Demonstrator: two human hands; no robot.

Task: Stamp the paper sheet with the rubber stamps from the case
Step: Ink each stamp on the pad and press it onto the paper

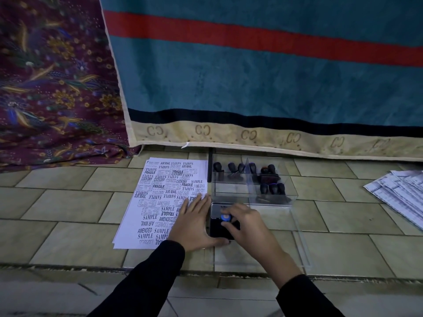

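Paper (160, 200), crowded with prints, lies just left of the ink pad (220, 227), where the right hand (246, 221) pinches a blue-topped stamp (225, 217), while the left hand (194, 225) rests flat and open on the sheet's right edge.

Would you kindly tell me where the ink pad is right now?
In the head view, the ink pad sits on the tiled floor just right of the paper sheet, in front of the clear stamp case, between both hands.

Beige tiled floor (68, 202); teal red-striped cloth (251, 76) hanging behind.
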